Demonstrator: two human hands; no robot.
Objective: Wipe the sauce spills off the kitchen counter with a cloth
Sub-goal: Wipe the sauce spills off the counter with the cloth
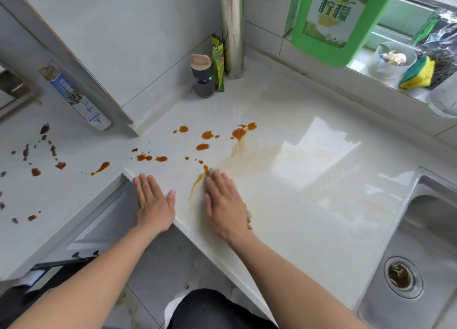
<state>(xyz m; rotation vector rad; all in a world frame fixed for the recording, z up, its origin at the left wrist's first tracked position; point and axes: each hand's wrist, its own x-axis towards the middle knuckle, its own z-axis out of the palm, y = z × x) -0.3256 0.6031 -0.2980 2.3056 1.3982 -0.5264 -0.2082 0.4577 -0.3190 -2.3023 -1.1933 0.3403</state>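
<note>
Head view: I'm mid-wipe. My right hand (226, 202) presses flat, grip open with straight fingers, on the cloth (213, 172), a pale soft wad almost hidden beneath it. My left hand (153, 203) rests open on the counter (309, 205) edge. The glossy counter shows a thin tan smear toward 1 o'clock. Next, I judge, sweep toward 11 o'clock into the glistening orange sauce drops (207, 135).

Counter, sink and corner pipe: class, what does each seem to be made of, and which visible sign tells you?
Counter: probably polished stone or composite, since window light glares off it. Sink: brushed stainless steel, grey with soft streaked reflections. Pipe: shiny metal, mirror-like.
</note>
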